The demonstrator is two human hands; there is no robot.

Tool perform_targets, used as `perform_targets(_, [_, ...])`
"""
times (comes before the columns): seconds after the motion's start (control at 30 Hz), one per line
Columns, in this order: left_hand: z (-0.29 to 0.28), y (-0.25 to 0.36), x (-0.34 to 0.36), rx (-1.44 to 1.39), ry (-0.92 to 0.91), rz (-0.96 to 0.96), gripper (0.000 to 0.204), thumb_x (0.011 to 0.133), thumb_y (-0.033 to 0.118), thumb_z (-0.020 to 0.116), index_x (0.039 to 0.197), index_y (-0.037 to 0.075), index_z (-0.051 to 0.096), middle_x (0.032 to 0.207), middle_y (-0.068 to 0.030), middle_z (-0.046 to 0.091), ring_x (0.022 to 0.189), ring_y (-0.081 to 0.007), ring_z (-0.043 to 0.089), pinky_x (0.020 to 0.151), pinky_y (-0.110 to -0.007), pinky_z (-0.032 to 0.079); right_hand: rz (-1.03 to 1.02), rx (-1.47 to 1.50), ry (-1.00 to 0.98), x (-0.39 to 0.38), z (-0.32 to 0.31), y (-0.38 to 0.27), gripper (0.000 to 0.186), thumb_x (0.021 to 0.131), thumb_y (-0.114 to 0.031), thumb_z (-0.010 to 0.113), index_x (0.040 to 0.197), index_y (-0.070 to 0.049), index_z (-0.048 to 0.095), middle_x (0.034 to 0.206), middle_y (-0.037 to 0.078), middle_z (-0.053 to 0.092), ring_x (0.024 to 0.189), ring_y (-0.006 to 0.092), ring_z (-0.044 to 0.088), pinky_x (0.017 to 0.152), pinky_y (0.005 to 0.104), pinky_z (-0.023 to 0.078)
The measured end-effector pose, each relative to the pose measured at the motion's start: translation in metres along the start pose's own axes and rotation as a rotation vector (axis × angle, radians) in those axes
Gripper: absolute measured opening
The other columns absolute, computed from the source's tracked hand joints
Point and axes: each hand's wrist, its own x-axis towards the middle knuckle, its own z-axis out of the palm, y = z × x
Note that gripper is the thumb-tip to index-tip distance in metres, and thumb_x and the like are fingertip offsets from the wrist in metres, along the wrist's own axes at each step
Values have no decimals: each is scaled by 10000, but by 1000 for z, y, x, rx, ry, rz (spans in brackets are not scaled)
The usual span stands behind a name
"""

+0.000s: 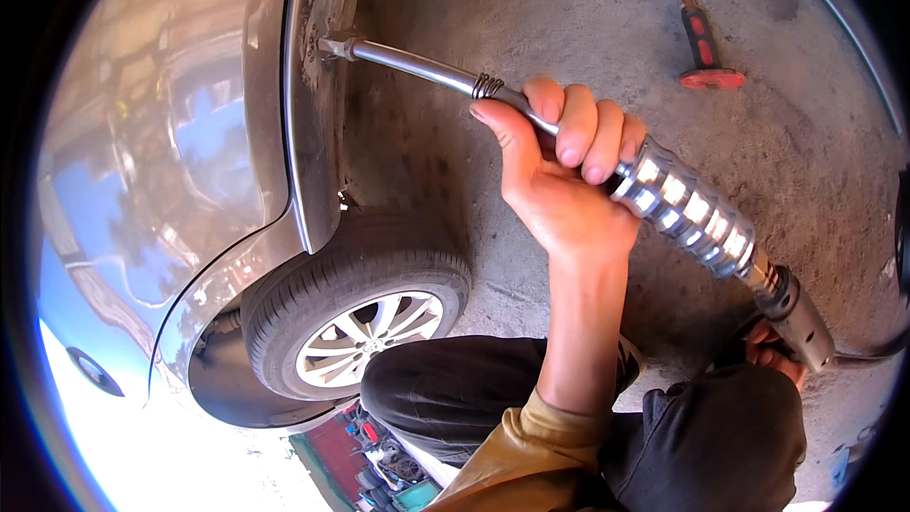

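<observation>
An air hammer (684,201) with a ribbed chrome barrel slants across the view. My left hand (573,171) is closed around its narrower front part, just behind a coiled spring, palm toward me. The long shiny shank (412,64) reaches up and left, its flat tip (336,45) against the worn, rough lower sill (318,85) of a car. Beside my right knee, fingers of my right hand (775,353) curl at the tool's grey rear end (804,327). That hand is partly hidden by the tool and my leg.
The glossy grey-brown car body (190,114) fills the left side. Below the sill stands a wheel (370,337) with a light spoked rim. A chisel (701,38) with a red guard lies on the concrete floor (569,0). A dark hose (874,355) runs off right.
</observation>
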Motion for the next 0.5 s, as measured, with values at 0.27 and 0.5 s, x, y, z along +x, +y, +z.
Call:
perform_targets(0.27, [20,-11,-8,250,409,-67,421,944,514,447,832,108,422,703,-11,426,674,-165,441,748,-344,406,-1,34,-25,-4,3,-1,411,672,-128,697,989,51,508,807,157,594,437,176,499,400,260,422])
perform_targets(0.5, [16,-4,-1,278,354,-108,302,947,369,503,800,113,439,790,-40,523,829,-209,546,821,-396,449,-34,49,-46,-2,6,-2,419,667,-130,690,997,53,508,807,154,594,438,174,498,390,252,417])
